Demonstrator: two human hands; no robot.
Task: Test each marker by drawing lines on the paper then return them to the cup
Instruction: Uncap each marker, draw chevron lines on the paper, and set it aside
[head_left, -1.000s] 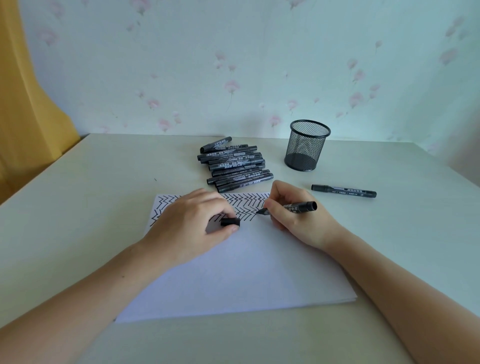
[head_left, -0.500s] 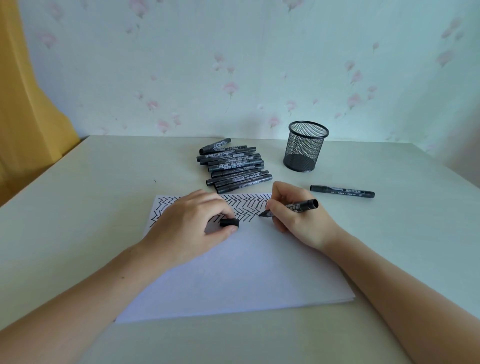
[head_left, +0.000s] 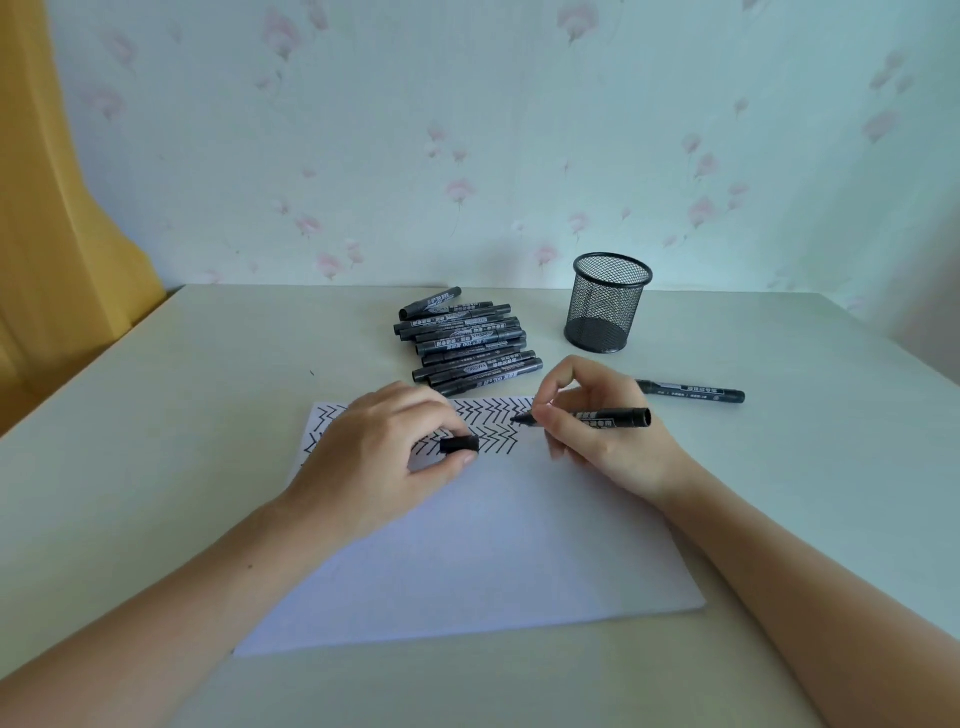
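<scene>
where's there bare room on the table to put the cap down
Bare table lies left of the paper, and right of the lone marker. It is crowded between the marker pile, mesh cup and both hands.

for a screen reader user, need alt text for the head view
A right hand holds an uncapped black marker to zigzag-lined paper; the left hand pinches its cap. Behind: a marker pile, an empty mesh cup.

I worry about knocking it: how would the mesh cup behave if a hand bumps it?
The mesh cup looks empty and is thin wire, so probably light and easy to slide. It is taller than wide, so a push near the rim might tip it.
</scene>
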